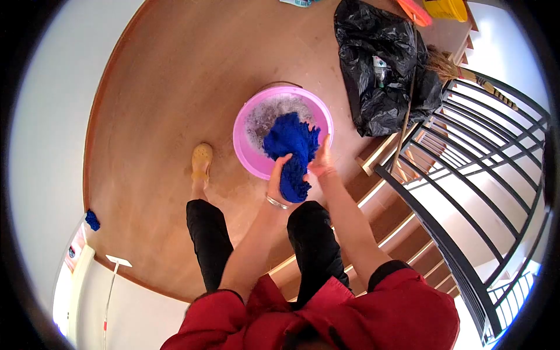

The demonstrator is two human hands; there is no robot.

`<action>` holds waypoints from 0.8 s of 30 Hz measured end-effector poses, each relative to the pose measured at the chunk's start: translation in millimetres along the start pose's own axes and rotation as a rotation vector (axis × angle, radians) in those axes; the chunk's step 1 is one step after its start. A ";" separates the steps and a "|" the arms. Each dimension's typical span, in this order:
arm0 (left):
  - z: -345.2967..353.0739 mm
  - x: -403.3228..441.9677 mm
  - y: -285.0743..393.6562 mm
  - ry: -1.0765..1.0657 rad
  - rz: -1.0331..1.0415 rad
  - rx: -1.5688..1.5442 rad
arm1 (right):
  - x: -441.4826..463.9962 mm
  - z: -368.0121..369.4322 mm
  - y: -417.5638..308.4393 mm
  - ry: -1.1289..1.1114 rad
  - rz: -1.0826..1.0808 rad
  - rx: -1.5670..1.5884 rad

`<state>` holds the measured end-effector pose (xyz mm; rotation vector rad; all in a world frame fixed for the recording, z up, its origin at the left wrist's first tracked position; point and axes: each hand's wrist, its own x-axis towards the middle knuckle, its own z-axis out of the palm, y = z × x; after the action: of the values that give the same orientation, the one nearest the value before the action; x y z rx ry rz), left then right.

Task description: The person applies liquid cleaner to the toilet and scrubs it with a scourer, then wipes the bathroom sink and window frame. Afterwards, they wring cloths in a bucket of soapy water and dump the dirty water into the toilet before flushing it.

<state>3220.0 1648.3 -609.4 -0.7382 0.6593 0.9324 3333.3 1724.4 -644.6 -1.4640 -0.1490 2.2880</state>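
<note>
A wet-looking, bunched blue cloth [291, 140] with a shaggy texture hangs over a pink basin [240, 153] of foamy grey water [273, 114]. My left hand [279, 179], a bracelet at its wrist, is wrapped round the cloth's near end, which sticks out past the basin's rim toward me. On the cloth's right side, my right hand [321, 158] grips it close to the basin's right edge. Parts of the fingers of both hands are hidden behind the cloth.
Stairs [388, 216] drop away at my right beside a black metal railing [443, 239]. A black plastic bag [379, 76] and a broom [446, 65] are at upper right. A flat mop [118, 261] leans at lower left, near another blue cloth [92, 220].
</note>
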 end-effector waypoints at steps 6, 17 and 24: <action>23.9 -20.0 -16.0 -0.193 0.045 -0.300 | 0.5 22.3 -6.6 -0.428 -0.023 0.247; 1.4 -3.5 14.4 0.020 0.195 1.189 | -23.4 73.7 -32.2 -0.196 -0.311 -1.579; 25.8 -0.5 37.9 0.106 0.317 1.884 | -17.7 48.3 -33.5 -0.091 -0.341 -1.326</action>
<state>3191.1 1683.5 -604.2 1.0243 1.3720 0.2109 3306.4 1754.1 -598.1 -1.5796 -2.0438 1.9030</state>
